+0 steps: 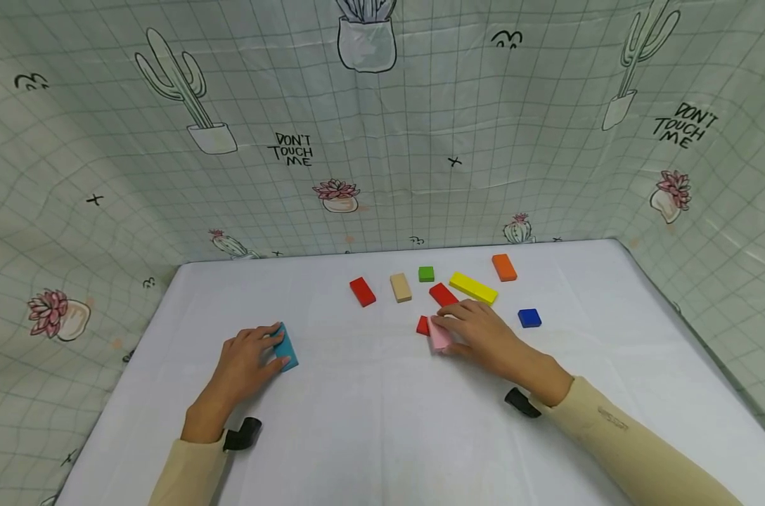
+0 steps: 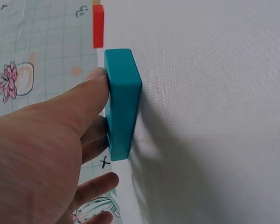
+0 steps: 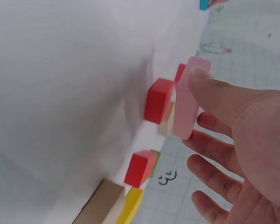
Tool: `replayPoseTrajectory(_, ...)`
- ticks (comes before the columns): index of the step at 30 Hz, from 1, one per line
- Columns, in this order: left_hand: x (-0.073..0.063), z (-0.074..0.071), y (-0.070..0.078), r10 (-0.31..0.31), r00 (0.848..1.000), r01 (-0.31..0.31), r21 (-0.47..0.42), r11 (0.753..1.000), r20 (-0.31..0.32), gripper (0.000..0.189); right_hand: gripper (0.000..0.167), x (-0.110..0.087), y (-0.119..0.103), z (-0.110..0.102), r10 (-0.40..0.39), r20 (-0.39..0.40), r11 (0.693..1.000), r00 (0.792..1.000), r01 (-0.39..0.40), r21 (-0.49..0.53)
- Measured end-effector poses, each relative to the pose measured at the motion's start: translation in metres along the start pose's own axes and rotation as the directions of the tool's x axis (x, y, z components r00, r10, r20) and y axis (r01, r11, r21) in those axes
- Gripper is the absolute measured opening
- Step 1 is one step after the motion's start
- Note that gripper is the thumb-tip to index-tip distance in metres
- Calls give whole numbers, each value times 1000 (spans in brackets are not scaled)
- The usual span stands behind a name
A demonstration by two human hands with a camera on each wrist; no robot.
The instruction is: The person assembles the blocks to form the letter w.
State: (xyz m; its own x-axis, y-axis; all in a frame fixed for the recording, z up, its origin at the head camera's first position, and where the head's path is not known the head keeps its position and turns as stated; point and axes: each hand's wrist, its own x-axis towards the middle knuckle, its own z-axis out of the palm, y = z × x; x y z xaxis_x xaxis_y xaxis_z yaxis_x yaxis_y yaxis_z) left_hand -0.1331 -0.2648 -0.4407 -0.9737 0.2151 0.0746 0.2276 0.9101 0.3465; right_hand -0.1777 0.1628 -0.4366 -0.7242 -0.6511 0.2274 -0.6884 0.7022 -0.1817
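On the left side of the table, my left hand grips a teal block between thumb and fingertips. The left wrist view has that teal block standing on its narrow side, its shadow falling on the cloth. My right hand pinches a pink block, thumb on one face. In the right wrist view the pink block is held up beside a red block. From the head, a small red block peeks out left of the pink one, partly hidden, and another red block lies behind the fingers.
Farther back lie a red block, a beige block, a green block, a long yellow block and an orange block. A blue block is right of my right hand. A brown block shows in the right wrist view.
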Motion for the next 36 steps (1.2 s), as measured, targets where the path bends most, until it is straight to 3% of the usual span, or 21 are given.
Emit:
replayPoseTrajectory(9, -1, 2, -2, -2, 1000, 2, 9, 1000, -3, 49, 57, 27, -15, 3, -1, 45, 1000, 999, 0, 30)
replayPoseTrajectory(19, -4, 2, -2, 12, 1000, -11, 28, 1000, -18, 51, 52, 64, -34, 12, -62, 44, 998, 997, 61, 28)
replayPoseTrajectory(30, -3, 5, 0, 26, 998, -21, 102, 995, -49, 49, 50, 102, -56, 28, -143, 47, 988, 989, 140, 71)
replayPoseTrajectory(36, -4, 5, 1, 21, 999, -14, 130, 991, -49, 48, 50, 123, -66, 34, -143, 70, 985, 987, 135, 107)
